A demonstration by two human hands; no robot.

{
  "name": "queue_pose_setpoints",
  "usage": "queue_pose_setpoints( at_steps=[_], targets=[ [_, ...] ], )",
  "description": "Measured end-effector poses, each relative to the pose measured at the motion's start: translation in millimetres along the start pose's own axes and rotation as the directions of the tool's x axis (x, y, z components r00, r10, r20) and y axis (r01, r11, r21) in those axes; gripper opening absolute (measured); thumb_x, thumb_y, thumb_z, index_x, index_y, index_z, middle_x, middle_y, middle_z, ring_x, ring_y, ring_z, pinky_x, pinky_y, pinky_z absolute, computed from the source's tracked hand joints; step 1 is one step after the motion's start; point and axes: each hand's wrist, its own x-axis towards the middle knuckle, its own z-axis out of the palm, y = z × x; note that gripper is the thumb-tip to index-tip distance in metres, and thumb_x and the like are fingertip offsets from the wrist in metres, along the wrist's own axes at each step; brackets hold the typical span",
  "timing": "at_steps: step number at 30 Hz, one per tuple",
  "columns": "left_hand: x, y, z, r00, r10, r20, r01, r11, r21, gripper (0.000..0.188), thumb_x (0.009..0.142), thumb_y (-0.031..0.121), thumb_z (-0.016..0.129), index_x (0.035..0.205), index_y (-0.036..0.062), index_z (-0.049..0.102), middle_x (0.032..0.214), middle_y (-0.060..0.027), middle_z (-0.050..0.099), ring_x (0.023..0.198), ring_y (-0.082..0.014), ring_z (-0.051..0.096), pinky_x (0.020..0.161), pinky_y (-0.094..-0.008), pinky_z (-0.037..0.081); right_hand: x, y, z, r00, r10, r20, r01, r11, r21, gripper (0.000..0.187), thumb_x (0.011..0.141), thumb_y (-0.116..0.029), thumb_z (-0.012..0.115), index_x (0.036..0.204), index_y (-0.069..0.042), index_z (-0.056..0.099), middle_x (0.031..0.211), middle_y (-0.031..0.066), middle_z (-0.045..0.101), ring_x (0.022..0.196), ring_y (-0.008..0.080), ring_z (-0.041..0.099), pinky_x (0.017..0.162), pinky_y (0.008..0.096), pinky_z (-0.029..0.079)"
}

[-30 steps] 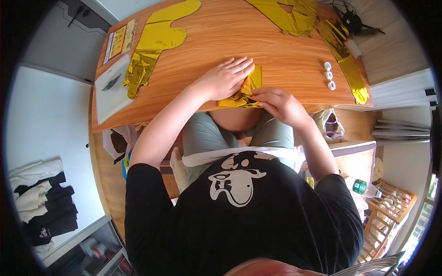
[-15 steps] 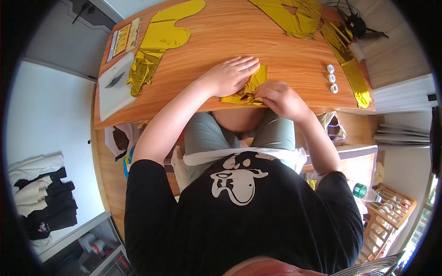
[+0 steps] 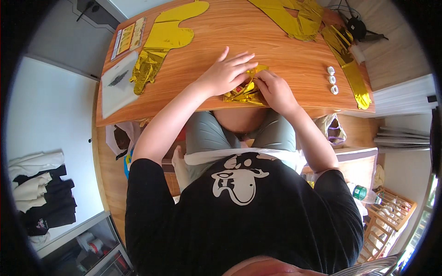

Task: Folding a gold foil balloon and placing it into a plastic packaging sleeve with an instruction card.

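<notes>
A crumpled piece of gold foil point(image 3: 248, 97), apparently a flat foil balloon, lies at the near edge of the wooden table point(image 3: 202, 57) in front of me. My right hand point(image 3: 277, 91) pinches its upper right part between thumb and fingers. Over its left side hovers my left hand point(image 3: 224, 76), fingers stretched and apart, thumb up; whether the fingertips touch the foil I cannot tell. Part of the foil is hidden beneath both hands.
Flat gold foil balloons lie at the far left point(image 3: 170, 32), far right point(image 3: 301, 18) and right edge point(image 3: 352, 69). Three small white rolls point(image 3: 332, 79) stand nearer on the right. A clear plastic packet point(image 3: 119, 85) and a printed card point(image 3: 128, 39) rest on the left.
My left hand has lifted its thumb and spread its fingers, uncovering more foil. My right hand has moved up and slightly left, pulling the foil into a more crumpled shape.
</notes>
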Motion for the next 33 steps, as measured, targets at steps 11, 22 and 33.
queue_pose_setpoints(
  at_steps=[11, 22, 33],
  targets=[
    [-45.6, -13.2, -32.3, 0.916, -0.112, 0.386, 0.183, 0.971, -0.155, 0.082, 0.095, 0.036, 0.070, 0.163, 0.0081, 0.033, 0.172, -0.0137, 0.025, 0.161, -0.0276, 0.016, 0.129, -0.0592, 0.007, 0.7, 1.5, 1.9, 1.000, 0.007, -0.012, -0.007, 0.999, -0.032, 0.014, 0.100, -0.013, 0.063, 0.107, -0.001, 0.066, 0.098, 0.0211, 0.067, 0.092, 0.0423, 0.066, 0.080, 0.0447, 0.053],
    [-46.7, -21.4, -32.6, 0.894, -0.060, 0.444, 0.131, 0.983, -0.131, 0.092, 0.092, 0.038, 0.073, 0.165, 0.0100, 0.025, 0.173, -0.0137, 0.019, 0.162, -0.0290, 0.012, 0.129, -0.0590, 0.007, 5.5, 2.6, 3.7, 0.999, 0.035, 0.008, -0.035, 0.998, -0.058, 0.016, 0.099, -0.016, 0.064, 0.107, -0.002, 0.066, 0.097, 0.0208, 0.069, 0.091, 0.0419, 0.066, 0.079, 0.0453, 0.053],
    [-47.6, -21.5, -33.4, 0.905, -0.063, 0.420, 0.138, 0.979, -0.150, 0.094, 0.089, 0.038, 0.076, 0.165, 0.0102, 0.028, 0.173, -0.0123, 0.022, 0.161, -0.0286, 0.015, 0.129, -0.0565, 0.009, 7.5, 1.9, 4.6, 0.999, 0.047, 0.002, -0.047, 0.998, -0.036, 0.017, 0.099, -0.017, 0.065, 0.106, -0.001, 0.067, 0.097, 0.0211, 0.069, 0.091, 0.0421, 0.066, 0.079, 0.0460, 0.053]
  ],
)
